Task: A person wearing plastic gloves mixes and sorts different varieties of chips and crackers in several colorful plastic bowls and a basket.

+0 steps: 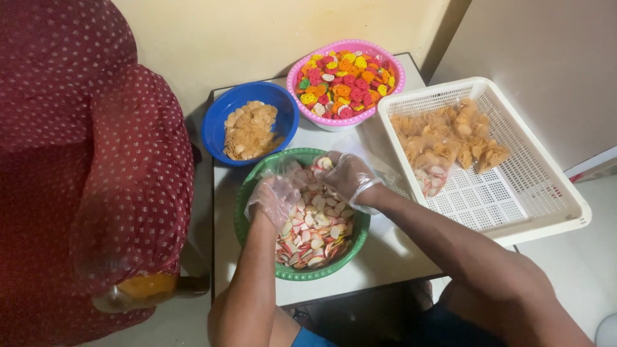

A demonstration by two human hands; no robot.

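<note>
Gloved hands work over the green bowl (292, 273) nearest the camera: the left hand (275, 200) and right hand (347, 177), both in thin clear gloves, hold a clear bag (302, 168) between them above the pink-and-white chips (315, 234), fingers curled closed on the bag's mouth and on a few chips. The step looks like filling a bag by hand; finishing it calls for keeping the mouth open with one hand while the other feeds chips in without spilling. Farther back stand a blue bowl (222, 119) of pale chips and a pink bowl (385, 90) of mixed coloured ones, and to the right a white basket (514, 193) holding filled bags (450, 141). All rest on a small white worktop (385, 250) against a cream wall (257, 32); a person in maroon dotted cloth (96, 160) stands at left.
</note>
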